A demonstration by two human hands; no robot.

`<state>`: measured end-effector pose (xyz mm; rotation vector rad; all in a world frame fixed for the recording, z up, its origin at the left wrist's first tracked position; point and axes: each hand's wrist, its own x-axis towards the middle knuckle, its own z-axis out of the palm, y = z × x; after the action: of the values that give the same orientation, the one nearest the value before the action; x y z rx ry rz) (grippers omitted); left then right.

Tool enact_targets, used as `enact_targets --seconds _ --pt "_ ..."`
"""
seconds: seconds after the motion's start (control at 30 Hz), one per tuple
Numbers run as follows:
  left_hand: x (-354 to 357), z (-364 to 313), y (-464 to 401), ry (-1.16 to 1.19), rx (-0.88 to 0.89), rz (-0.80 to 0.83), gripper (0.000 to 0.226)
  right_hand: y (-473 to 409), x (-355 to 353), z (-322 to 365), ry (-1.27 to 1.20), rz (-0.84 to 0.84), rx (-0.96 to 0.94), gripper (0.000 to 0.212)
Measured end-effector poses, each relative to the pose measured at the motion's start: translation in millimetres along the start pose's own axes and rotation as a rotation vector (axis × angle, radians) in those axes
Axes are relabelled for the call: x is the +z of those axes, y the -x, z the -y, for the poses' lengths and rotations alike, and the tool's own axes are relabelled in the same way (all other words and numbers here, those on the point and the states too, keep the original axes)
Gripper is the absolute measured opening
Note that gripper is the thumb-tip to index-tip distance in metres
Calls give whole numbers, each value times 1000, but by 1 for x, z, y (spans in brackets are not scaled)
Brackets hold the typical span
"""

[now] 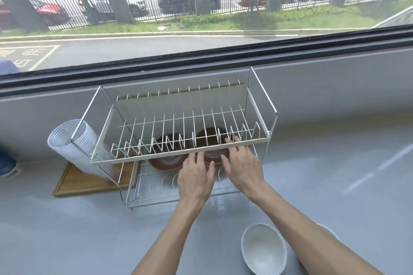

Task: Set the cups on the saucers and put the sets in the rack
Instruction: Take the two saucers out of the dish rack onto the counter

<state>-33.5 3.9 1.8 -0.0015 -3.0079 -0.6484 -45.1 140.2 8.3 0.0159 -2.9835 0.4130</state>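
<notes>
A two-tier wire rack (178, 158) stands on the grey counter under the window. On its lower shelf sit two brown cup-and-saucer sets: one on the left (166, 162) and one on the right (213, 154), both partly hidden by the upper tier's wires. My left hand (196, 181) reaches over the lower shelf with straight fingers at the near edge of the right set. My right hand (242, 163) lies beside it, fingers extended toward that set's right rim, fingertips near the upper tier's front bar. Whether either hand touches the saucer is unclear.
A stack of white plastic cups (71, 143) lies tilted on a wooden tray (89, 182) left of the rack. A white bowl (263, 249) sits near the front edge, with a second white dish (328, 231) behind my right forearm.
</notes>
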Motion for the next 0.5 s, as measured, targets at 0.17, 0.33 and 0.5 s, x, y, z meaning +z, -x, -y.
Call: enact_targets --seconds 0.17,0.33,0.5 --pt "14 2 -27 187 -158 25 56 -34 13 1 -16 50 11 47" --pt "27 6 -47 264 -258 82 52 -62 33 -3 -12 120 46 49" --pt "36 9 -62 375 -319 124 57 -82 82 -27 -122 305 90 18"
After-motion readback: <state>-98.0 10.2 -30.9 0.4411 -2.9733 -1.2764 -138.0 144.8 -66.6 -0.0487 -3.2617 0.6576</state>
